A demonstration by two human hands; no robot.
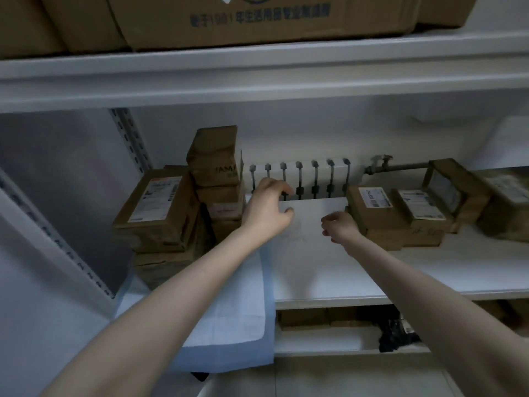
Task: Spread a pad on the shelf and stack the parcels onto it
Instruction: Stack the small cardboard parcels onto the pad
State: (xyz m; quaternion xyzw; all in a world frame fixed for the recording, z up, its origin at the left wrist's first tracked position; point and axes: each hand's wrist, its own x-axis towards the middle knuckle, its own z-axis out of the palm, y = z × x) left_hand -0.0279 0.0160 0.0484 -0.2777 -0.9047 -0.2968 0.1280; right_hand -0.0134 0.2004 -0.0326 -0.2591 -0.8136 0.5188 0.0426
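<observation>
A blue and white pad [237, 310] lies on the left part of the shelf [400, 276] and hangs over its front edge. Brown parcels [160, 202] are stacked on the pad at the left, with a taller pile [214, 161] beside them. More labelled parcels [372, 216] sit on the bare shelf at the right. My left hand [266, 207] hovers next to the tall pile with its fingers loosely bent, holding nothing. My right hand [340, 226] is curled against the left edge of the right-hand parcels; its fingers are hidden.
A white box with black cables [315, 176] stands at the back, with a pipe and valve [400, 167] to its right. Large cardboard boxes [229, 21] fill the shelf above. The lower shelf holds a carton [309, 318] and a black object [398, 333]. A slotted metal upright [128, 138] stands at the left.
</observation>
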